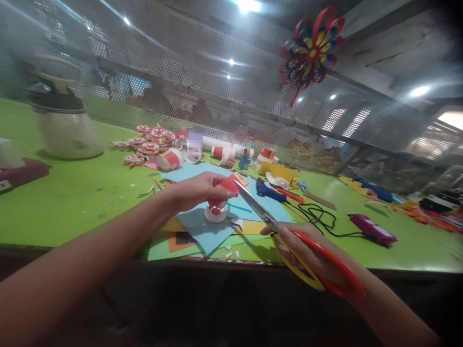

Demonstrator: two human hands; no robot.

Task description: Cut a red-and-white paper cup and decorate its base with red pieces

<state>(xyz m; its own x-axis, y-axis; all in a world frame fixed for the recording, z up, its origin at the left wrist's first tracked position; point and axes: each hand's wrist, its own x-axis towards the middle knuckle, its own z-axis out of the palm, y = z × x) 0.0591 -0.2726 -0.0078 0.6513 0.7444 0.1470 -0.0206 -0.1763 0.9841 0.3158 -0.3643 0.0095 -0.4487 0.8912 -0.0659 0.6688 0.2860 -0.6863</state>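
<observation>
My left hand [202, 190] pinches a piece of red paper [229, 184] with a yellow printed patch at its right end. In my right hand [307, 246] is a pair of scissors [256, 206] with one red and one yellow handle. The blades look closed together, and their tip reaches the red piece beside the left fingers. Just below the left hand, a small white ring-shaped piece with red spots [215, 214] rests above light blue paper [202, 236]. Whether the left fingers also touch it is hidden.
A blue glue gun [269, 190] lies right of the paper, its black cord running near a purple power strip [374, 229]. Behind are red-and-white paper cups [170, 159] and a pile of spotted paper pieces [152, 142]. A large white jar [67, 127] stands at left.
</observation>
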